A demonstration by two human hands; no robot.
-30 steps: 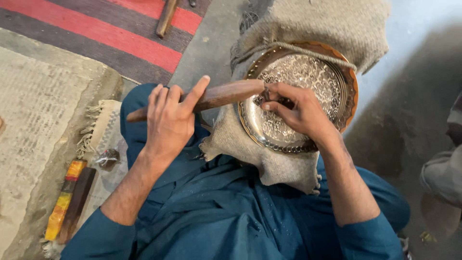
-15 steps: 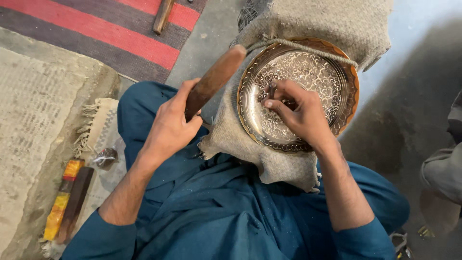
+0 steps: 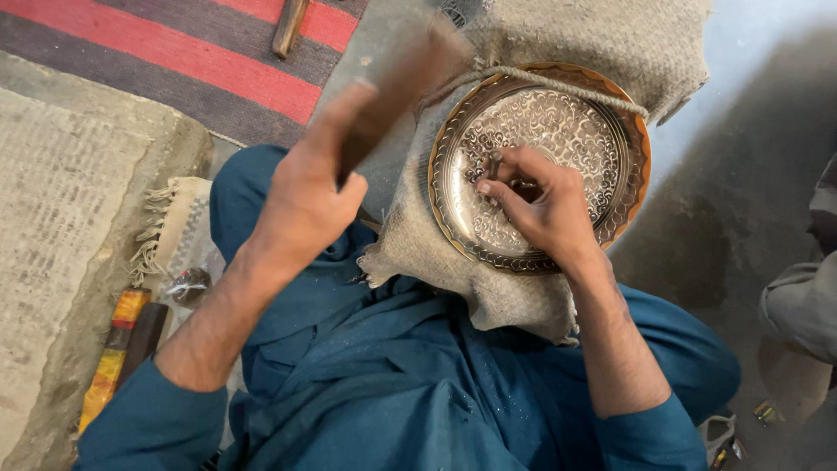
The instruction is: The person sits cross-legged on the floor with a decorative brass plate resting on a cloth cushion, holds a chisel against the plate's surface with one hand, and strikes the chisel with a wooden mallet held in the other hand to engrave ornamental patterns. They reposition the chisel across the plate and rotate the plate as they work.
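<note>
Right hand (image 3: 545, 209) at centre frame, fingers (image 3: 501, 194) pinched together around a thin dark metal punch (image 3: 494, 166), tip set on the face of a round engraved metal plate (image 3: 602, 139). Left hand (image 3: 305, 196) at about 9 o'clock from the plate, fingers closed tight around a blurred brown wooden mallet (image 3: 410, 74), its head raised toward 12 o'clock, apart from the punch. Plate densely patterned with scrolls, silvery in the middle, coppery at the rim, tilted on a lump wrapped in coarse grey-brown sacking (image 3: 488, 288) and crossed at its upper edge by a taut rope (image 3: 558, 85). Sacking resting on the lap, between knees in teal clothing (image 3: 392, 384), sleeves of the same teal at both wrists. At 8 o'clock, near the left forearm, a long slim orange-and-yellow wrapped bar (image 3: 109, 366) lying beside a dark brown stick (image 3: 144, 336), with a small crinkled clear wrapper (image 3: 187, 283) just above them. At 9 o'clock, a worn beige mat (image 3: 61, 201) with a fringed edge; at 11 o'clock, a red and dark striped rug (image 3: 174, 61) with a wooden handle (image 3: 289, 26) lying across it. At 3 o'clock, bare grey concrete floor (image 3: 750, 174), and part of another person's grey clothing (image 3: 806, 301) at the right edge. Small shiny scraps (image 3: 767, 412) on the floor at 4 o'clock.
</note>
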